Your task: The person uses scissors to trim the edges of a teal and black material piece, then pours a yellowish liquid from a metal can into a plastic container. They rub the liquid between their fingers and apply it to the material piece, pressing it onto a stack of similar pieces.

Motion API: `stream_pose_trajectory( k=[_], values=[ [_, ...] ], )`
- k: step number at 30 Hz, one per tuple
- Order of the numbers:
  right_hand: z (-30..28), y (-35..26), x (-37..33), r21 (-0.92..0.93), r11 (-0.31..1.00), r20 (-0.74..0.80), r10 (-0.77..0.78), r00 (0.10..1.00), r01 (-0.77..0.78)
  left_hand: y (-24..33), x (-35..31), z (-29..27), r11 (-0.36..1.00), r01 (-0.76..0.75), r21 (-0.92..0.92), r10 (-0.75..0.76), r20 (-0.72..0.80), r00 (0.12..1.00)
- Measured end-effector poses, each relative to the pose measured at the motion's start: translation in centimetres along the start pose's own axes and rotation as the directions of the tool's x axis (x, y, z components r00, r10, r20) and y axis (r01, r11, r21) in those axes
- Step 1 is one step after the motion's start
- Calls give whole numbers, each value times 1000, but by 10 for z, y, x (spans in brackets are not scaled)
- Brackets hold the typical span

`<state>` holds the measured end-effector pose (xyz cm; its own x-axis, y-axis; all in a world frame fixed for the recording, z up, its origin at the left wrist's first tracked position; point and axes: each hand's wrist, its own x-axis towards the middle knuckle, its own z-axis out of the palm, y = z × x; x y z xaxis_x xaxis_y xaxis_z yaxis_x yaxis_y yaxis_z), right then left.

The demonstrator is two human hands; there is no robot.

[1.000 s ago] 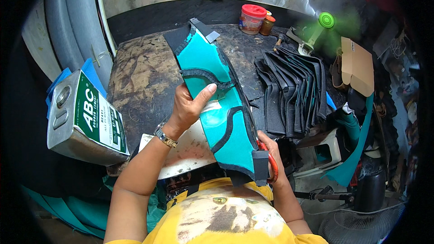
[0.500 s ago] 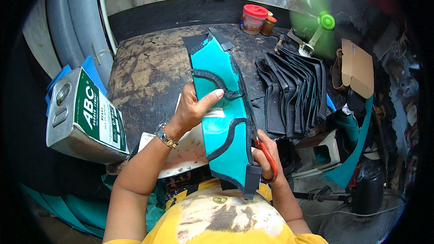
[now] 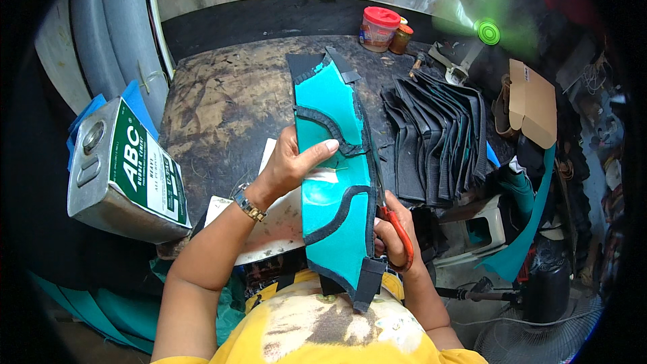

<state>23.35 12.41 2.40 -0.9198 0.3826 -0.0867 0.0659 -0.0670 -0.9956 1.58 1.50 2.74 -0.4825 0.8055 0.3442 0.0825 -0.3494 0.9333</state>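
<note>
A long teal piece with black trim [image 3: 335,182] is held up lengthwise over the worn round worktable [image 3: 222,108]. My left hand [image 3: 291,165] grips its left edge near the middle, thumb laid across the teal face. My right hand [image 3: 397,232] holds red-handled scissors [image 3: 393,219] whose blades run up along the piece's right black edge. A metal watch sits on my left wrist.
A stack of similar black-and-teal pieces [image 3: 438,138] lies fanned out on the right of the table. A metal can with a green label [image 3: 121,168] stands at the left. A red-lidded jar [image 3: 379,28], a green fan [image 3: 486,27] and a cardboard piece [image 3: 532,101] are at the back right.
The teal piece has shifted right and toward me, and turned more upright. My right hand with the scissors has moved up along its right edge.
</note>
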Motion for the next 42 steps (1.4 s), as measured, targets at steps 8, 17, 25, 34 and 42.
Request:
stream_pose_trajectory(
  k=[8,17,25,34,42],
  values=[
    [0,3,5,-34,995,-41,-99,994,97,3,-3,10,1000,-4,-9,5,24,1000],
    [6,5,13,-14,963,-86,-269,959,269,-5,-6,15,991,79,-106,-67,108,992],
    [-1,5,7,-3,979,-64,-206,976,206,-6,-8,15,975,181,-125,-163,143,976],
    [-3,-7,0,222,975,-14,9,1000,-6,1,-3,12,787,322,-525,-281,159,946],
    [-2,2,8,96,979,4,-183,983,182,-3,7,7,950,90,-301,-77,55,996]
  ],
)
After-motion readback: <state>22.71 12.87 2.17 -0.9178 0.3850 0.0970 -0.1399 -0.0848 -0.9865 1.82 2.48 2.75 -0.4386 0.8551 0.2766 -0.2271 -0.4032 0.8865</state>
